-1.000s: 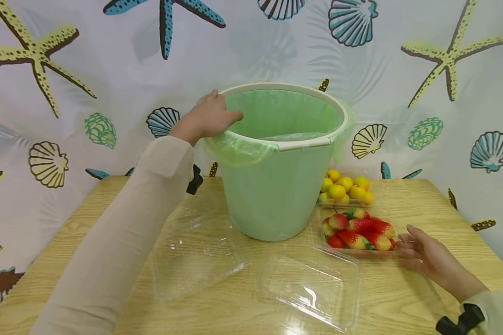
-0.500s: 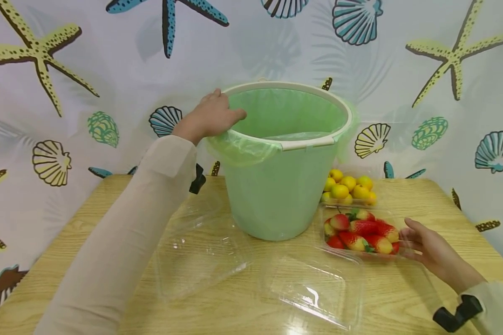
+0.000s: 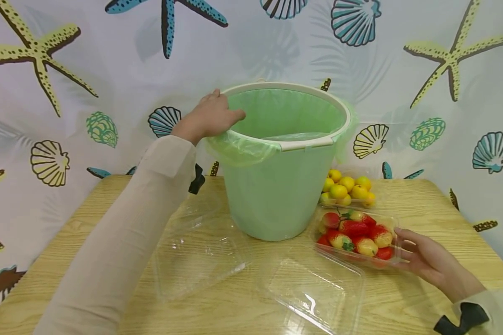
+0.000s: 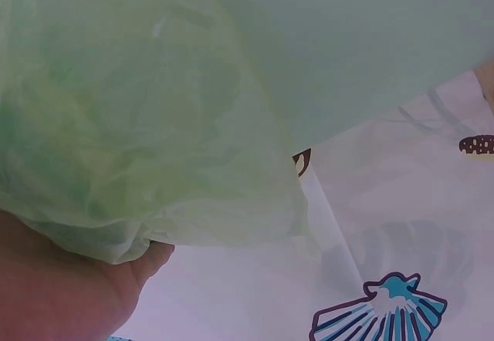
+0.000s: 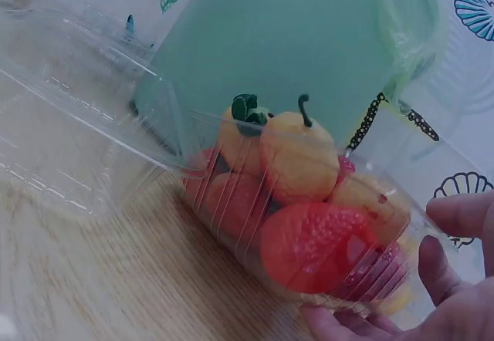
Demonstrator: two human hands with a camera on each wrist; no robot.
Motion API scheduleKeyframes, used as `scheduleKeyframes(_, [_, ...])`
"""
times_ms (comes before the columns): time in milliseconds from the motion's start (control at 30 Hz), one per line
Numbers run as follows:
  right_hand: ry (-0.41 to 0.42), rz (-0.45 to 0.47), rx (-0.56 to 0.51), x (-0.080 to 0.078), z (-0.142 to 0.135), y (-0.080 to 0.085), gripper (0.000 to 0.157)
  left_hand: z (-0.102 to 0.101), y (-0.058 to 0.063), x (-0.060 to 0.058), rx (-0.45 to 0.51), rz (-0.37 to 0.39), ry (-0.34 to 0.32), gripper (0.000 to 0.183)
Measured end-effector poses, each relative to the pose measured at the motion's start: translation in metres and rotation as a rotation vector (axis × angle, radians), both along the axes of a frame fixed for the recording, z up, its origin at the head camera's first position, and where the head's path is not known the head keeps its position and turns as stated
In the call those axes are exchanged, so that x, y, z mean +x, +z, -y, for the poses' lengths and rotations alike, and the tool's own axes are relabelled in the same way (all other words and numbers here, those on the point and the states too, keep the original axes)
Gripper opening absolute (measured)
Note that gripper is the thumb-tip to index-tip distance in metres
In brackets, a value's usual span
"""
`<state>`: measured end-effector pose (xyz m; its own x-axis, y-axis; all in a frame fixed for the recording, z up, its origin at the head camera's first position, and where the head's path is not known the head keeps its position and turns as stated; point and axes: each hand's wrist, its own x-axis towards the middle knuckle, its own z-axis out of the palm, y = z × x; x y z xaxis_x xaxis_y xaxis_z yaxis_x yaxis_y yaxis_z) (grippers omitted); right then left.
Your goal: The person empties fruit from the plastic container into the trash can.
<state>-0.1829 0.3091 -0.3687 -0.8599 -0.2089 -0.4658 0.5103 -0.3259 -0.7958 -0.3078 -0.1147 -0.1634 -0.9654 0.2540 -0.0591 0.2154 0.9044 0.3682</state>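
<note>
My left hand (image 3: 211, 116) grips the left rim of a pale green bin (image 3: 272, 195), thumb inside, over a thin green bag liner (image 3: 247, 151) folded outward. In the left wrist view only part of that hand (image 4: 69, 287) shows below the bag. At the right, my right hand (image 3: 431, 260) holds the right end of a clear plastic box (image 3: 391, 260) of strawberries (image 3: 354, 228). The right wrist view has the box tilted, with thumb and fingers (image 5: 440, 268) around its end. A clear shallow tray or lid (image 3: 310, 293) adjoins the box's near side.
Behind the strawberries, a clear box of small yellow fruits (image 3: 348, 188) stands beside the bin. More clear plastic packaging (image 3: 201, 260) lies on the wooden table (image 3: 121, 279) left of the bin. A shell-patterned cloth (image 3: 423, 125) hangs close behind.
My right hand has taken hold of the strawberry box; its right end has tipped up and the strawberries have shifted slightly left. My left hand stays on the bin's rim.
</note>
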Motion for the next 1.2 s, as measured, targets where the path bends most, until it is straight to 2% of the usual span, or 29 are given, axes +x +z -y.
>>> scheduleKeyframes(167, [0.008, 0.007, -0.025, 0.001, 0.002, -0.004, 0.02, 0.0, 0.001, 0.004, -0.003, -0.001, -0.002, 0.069])
scheduleKeyframes(333, [0.02, 0.0, -0.044, 0.001, 0.001, -0.005, 0.017, 0.0, 0.0, 0.003, -0.009, 0.007, -0.005, 0.071])
scheduleKeyframes(500, [-0.04, -0.024, -0.107, 0.003, -0.004, 0.001, 0.003, 0.001, 0.0, 0.004, -0.009, 0.019, -0.001, 0.071])
scheduleKeyframes(667, [-0.069, -0.082, -0.212, 0.001, -0.012, 0.01, 0.007, 0.001, 0.001, 0.005, -0.002, 0.016, 0.0, 0.067])
scheduleKeyframes(833, [-0.114, -0.067, -0.287, -0.001, -0.019, 0.015, 0.011, 0.002, -0.001, 0.003, 0.005, 0.026, -0.004, 0.067])
scheduleKeyframes(933, [-0.145, -0.067, -0.316, -0.005, -0.023, 0.019, 0.019, 0.001, -0.001, 0.002, 0.002, 0.024, -0.007, 0.067])
scheduleKeyframes(1067, [-0.161, -0.08, -0.347, -0.015, -0.028, 0.027, 0.011, 0.0, 0.0, 0.002, 0.0, 0.009, -0.002, 0.063])
scheduleKeyframes(1133, [-0.168, -0.092, -0.323, -0.02, -0.031, 0.032, 0.012, 0.0, 0.0, 0.003, 0.002, 0.007, 0.003, 0.065])
scheduleKeyframes(1200, [-0.181, -0.104, -0.275, -0.026, -0.033, 0.037, 0.02, 0.0, 0.001, 0.004, 0.003, 0.006, 0.006, 0.067])
